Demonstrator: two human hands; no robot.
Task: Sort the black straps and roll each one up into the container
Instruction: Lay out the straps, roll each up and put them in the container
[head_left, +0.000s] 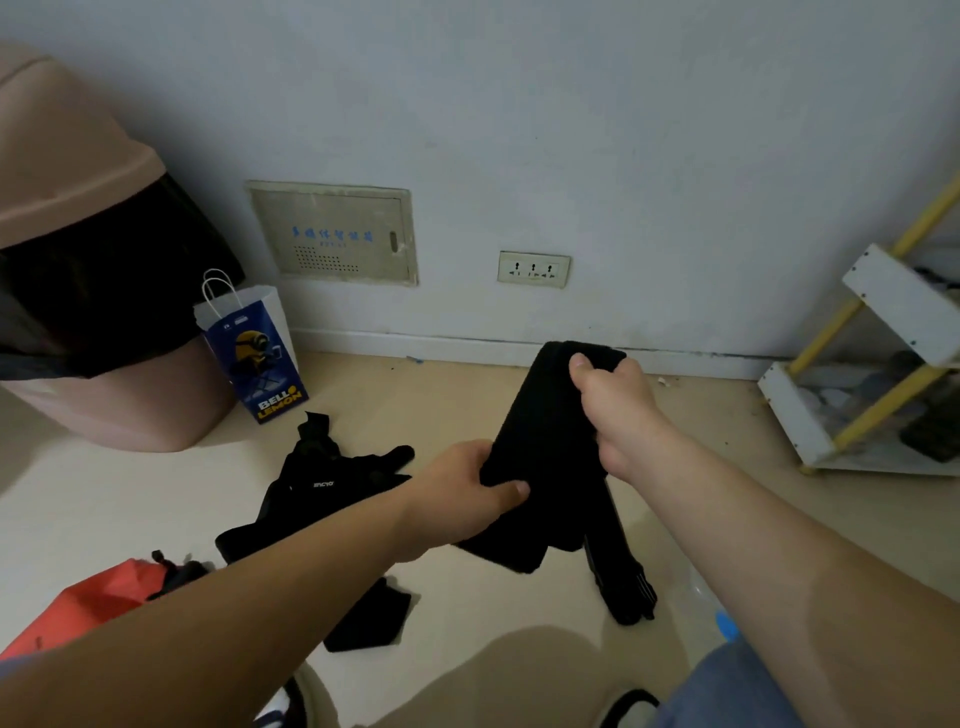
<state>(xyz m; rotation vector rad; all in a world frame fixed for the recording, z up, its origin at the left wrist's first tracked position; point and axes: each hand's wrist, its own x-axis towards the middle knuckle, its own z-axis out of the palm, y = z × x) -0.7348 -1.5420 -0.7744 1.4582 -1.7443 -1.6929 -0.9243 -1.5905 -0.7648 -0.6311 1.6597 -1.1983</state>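
Note:
A wide black strap (550, 441) is held up over the beige floor, folded over at the top. My right hand (618, 405) grips its upper fold, thumb on the fabric. My left hand (467, 488) grips its lower part, and the loose ends hang down toward the floor. More black straps (317, 488) lie in a heap on the floor to the left, and another black piece (371, 618) lies under my left forearm. A red-orange bag (88, 608) sits at the lower left.
A pink bin (83, 218) with a black liner stands at the left, a blue paper bag (254, 358) against it. The white wall has a panel (332, 234) and a socket (533, 269). A white and yellow rack (872, 374) stands at the right.

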